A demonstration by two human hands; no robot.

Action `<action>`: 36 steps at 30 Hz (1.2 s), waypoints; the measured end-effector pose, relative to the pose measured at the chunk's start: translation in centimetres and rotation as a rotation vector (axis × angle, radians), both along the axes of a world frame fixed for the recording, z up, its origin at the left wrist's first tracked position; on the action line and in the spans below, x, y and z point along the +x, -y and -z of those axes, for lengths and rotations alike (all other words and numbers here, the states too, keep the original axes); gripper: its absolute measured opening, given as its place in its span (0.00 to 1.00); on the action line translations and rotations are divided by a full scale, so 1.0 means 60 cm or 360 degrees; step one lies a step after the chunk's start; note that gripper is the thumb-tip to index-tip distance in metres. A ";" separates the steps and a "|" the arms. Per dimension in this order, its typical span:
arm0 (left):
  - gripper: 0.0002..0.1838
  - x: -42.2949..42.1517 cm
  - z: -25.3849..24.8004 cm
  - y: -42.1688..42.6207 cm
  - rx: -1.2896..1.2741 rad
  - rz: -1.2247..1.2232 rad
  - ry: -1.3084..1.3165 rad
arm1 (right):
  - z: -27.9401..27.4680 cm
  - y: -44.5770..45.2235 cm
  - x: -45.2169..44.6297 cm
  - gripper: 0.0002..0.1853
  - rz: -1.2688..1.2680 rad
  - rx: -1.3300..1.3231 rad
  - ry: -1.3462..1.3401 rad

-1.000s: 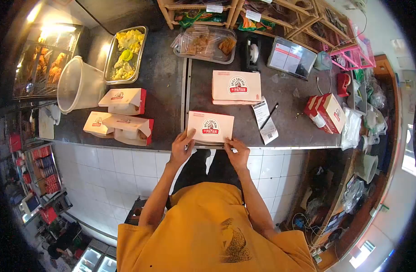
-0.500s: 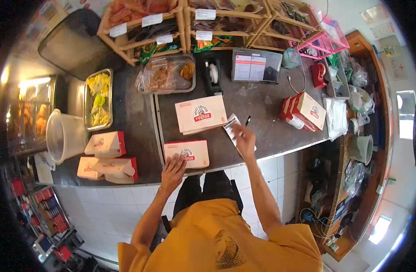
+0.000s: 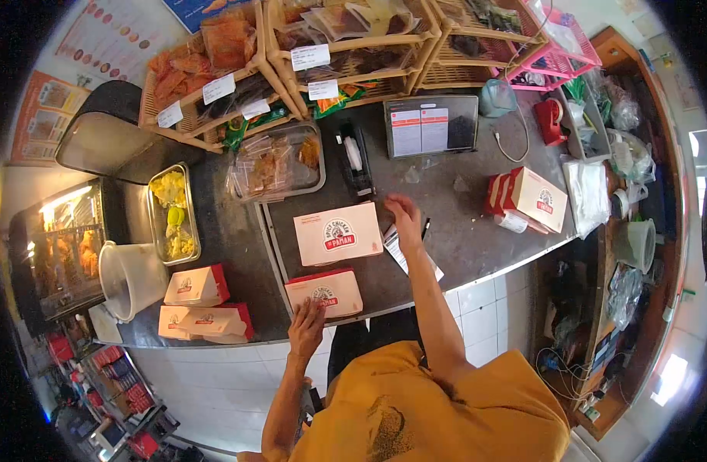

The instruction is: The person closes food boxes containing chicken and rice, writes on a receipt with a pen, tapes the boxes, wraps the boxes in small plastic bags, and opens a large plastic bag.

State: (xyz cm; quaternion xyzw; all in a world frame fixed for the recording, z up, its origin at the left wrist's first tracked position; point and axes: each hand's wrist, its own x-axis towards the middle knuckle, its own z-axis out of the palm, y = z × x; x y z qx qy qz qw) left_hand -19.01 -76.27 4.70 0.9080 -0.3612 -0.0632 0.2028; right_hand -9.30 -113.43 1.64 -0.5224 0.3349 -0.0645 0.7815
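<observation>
My left hand (image 3: 307, 323) rests on the near edge of the smaller carton food box (image 3: 340, 291), fingers spread over its printed lid. Just beyond it lies the larger carton food box (image 3: 311, 239), shut, with a red and black chicken logo. To its right is my right hand (image 3: 403, 215), fingers loosely bent and apart, with nothing visible in them. It is above the table, near the black tape dispenser (image 3: 355, 162). A paper slip (image 3: 393, 245) lies partly under my right forearm, and a dark pen (image 3: 426, 229) is beside it.
At left, several small boxes (image 3: 196, 286) stand by a clear tub (image 3: 134, 281) and a tray of yellow food (image 3: 173, 215). A tablet (image 3: 432, 127) stands at the back. More boxes (image 3: 532, 199) and plastic bags (image 3: 586, 196) are at right.
My right hand has moved away from the paper slip, further back toward the tape dispenser. My left hand stays on the smaller box, nearer its front edge. The head view has shifted.
</observation>
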 end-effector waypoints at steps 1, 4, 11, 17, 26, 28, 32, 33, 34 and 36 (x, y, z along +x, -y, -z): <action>0.19 -0.001 0.001 0.002 0.0011 -0.0008 0.0016 | -0.005 -0.019 -0.026 0.23 0.0072 0.0011 -0.0071; 0.20 -0.007 0.009 0.003 0.0008 -0.0042 0.0010 | -0.026 -0.063 -0.050 0.28 -0.0162 -0.0343 -0.0043; 0.22 -0.005 0.003 0.008 0.0028 -0.0018 0.0050 | -0.038 -0.162 0.017 0.29 -0.0606 -0.0725 -0.0246; 0.23 -0.012 0.009 0.014 0.0060 -0.0065 0.0117 | -0.097 -0.090 0.050 0.29 0.0320 -0.1570 -0.0216; 0.26 -0.024 0.017 0.033 0.0071 -0.0141 0.0118 | -0.029 -0.037 0.153 0.22 -0.0011 -0.0874 -0.0434; 0.26 -0.026 0.015 0.031 0.0049 -0.0146 0.0101 | -0.022 -0.058 0.122 0.21 0.0308 -0.1225 -0.0160; 0.28 -0.024 0.023 0.030 0.0034 -0.0144 0.0157 | -0.023 -0.119 0.055 0.17 0.0580 -0.0947 -0.0021; 0.28 -0.023 0.022 0.029 0.0046 -0.0144 0.0151 | -0.004 -0.121 0.045 0.17 0.0502 -0.1130 -0.0126; 0.28 -0.024 0.021 0.029 0.0060 -0.0143 0.0146 | 0.016 -0.120 0.039 0.17 0.0421 -0.1309 -0.0232; 0.27 -0.026 0.024 0.027 0.0083 -0.0139 0.0163 | 0.069 -0.107 0.055 0.14 0.0448 -0.1684 -0.0139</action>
